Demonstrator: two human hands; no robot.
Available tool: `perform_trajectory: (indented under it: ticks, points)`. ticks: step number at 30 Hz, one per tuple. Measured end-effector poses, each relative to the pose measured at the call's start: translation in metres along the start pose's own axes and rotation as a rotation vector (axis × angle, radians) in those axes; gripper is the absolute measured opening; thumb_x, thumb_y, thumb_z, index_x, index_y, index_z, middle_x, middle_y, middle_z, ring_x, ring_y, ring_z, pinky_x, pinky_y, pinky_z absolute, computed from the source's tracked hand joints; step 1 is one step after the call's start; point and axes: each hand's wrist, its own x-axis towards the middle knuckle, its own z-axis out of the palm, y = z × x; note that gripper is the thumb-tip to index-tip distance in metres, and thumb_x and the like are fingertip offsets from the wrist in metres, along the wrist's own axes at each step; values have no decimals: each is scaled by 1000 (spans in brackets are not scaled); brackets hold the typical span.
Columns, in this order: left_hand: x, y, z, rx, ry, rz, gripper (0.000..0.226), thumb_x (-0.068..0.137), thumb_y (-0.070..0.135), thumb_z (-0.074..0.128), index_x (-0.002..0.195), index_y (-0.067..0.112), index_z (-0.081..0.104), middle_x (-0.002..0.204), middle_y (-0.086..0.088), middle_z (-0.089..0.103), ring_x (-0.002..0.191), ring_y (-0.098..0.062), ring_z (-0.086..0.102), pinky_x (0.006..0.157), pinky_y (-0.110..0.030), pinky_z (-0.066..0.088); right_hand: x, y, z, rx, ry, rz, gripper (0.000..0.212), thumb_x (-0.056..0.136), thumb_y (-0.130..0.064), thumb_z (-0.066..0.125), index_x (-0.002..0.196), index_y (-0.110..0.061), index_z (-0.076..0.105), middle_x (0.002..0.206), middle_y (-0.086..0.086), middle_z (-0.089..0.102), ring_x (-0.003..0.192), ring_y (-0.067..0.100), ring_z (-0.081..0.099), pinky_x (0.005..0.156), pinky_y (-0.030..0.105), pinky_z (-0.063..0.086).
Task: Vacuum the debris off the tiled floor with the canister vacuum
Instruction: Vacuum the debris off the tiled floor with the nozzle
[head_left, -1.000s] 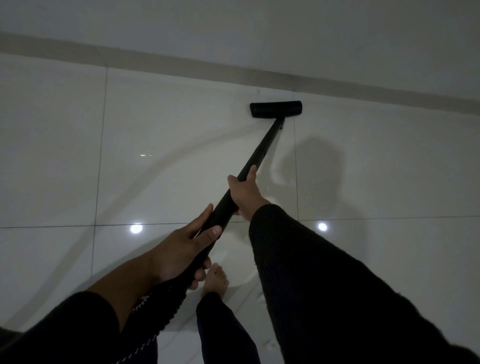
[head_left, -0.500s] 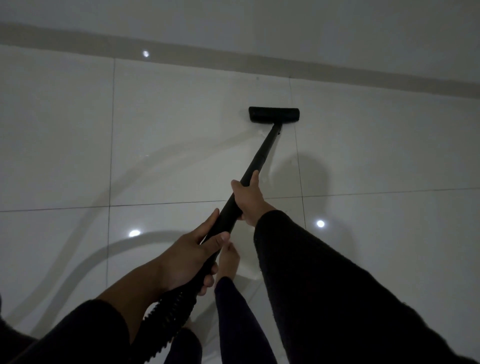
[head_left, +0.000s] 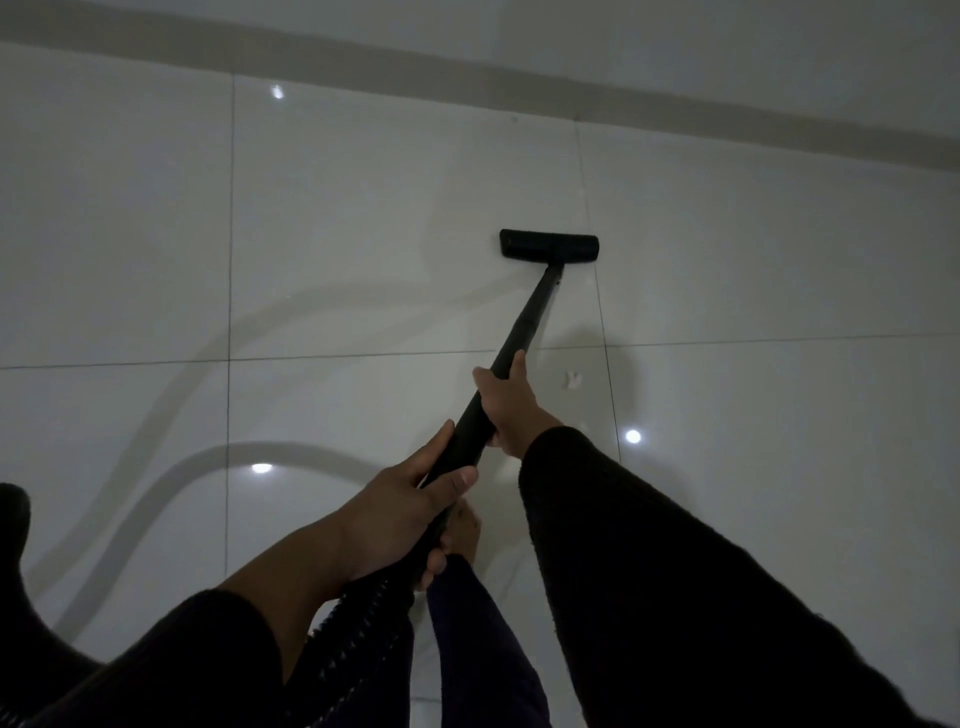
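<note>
Both hands hold the black wand (head_left: 524, 327): the right hand (head_left: 506, 402) grips ahead, the left hand (head_left: 400, 512) grips behind. The floor head (head_left: 549, 246) sits on the tiled floor (head_left: 363, 234).

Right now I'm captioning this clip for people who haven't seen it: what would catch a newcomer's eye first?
The black vacuum wand slanting up the middle, gripped by the left hand low near the ribbed hose and the right hand higher. Its floor head lies flat on the glossy pale tiles, short of the baseboard. A small white scrap lies right of the wand.
</note>
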Motion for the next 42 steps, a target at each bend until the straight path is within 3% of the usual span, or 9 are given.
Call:
perform_trajectory:
  ticks: [4, 8, 12, 17, 20, 27, 34, 42]
  points:
    - [-3, -22, 15, -20, -17, -21, 68, 93, 34, 55, 143, 54, 14, 62, -10, 54, 44, -18, 53, 45, -29, 49, -8, 23, -13, -7, 15, 6, 77, 98, -25, 46, 150, -45, -7, 134, 11, 45, 98, 27, 55, 71, 43, 51]
    - [-5, -43, 32, -33, -14, -21, 67, 94, 33, 54, 143, 55, 15, 64, -11, 51, 43, -17, 52, 45, -28, 48, -11, 46, -25, -6, -9, -12, 77, 97, -24, 45, 149, -44, -9, 133, 10, 46, 87, 22, 55, 60, 37, 49]
    - [-11, -66, 52, -30, -5, -17, 67, 93, 33, 54, 142, 56, 15, 64, -10, 51, 43, -16, 52, 46, -29, 48, -18, 70, -36, -22, -33, -28, 78, 97, -26, 46, 149, -45, -9, 131, 10, 47, 94, 25, 55, 73, 43, 49]
    - [-28, -95, 79, -58, 28, -27, 66, 92, 35, 56, 141, 57, 18, 62, -9, 51, 44, -16, 52, 44, -28, 47, -33, 103, -48, -24, -57, -30, 78, 97, -28, 47, 149, -45, -9, 117, 9, 52, 94, 26, 57, 76, 44, 52]
    - [-33, -111, 92, -44, 41, -6, 67, 92, 36, 56, 142, 57, 16, 58, -7, 54, 45, -17, 53, 47, -30, 47, -39, 119, -55, -51, -61, -39, 78, 97, -29, 47, 149, -44, -9, 121, 10, 52, 102, 30, 58, 83, 47, 54]
    - [-25, -128, 105, -78, 68, 3, 65, 90, 37, 57, 139, 60, 21, 54, -4, 55, 45, -18, 53, 47, -28, 46, -32, 135, -64, -85, -33, -72, 77, 95, -31, 47, 150, -43, -6, 125, 9, 52, 105, 30, 58, 76, 43, 52]
    - [3, -89, 99, -69, 71, 44, 65, 92, 33, 56, 140, 59, 19, 54, -4, 53, 43, -18, 52, 46, -29, 46, -5, 93, -73, -42, -39, -128, 75, 97, -31, 47, 150, -43, -5, 129, 11, 51, 104, 29, 58, 79, 44, 54]
    - [72, 3, 51, -57, 87, 118, 64, 92, 34, 55, 139, 60, 20, 50, -2, 52, 42, -18, 49, 46, -29, 44, 59, -22, -61, -74, -29, -200, 77, 96, -33, 47, 150, -43, -8, 135, 14, 48, 111, 34, 56, 90, 53, 53]
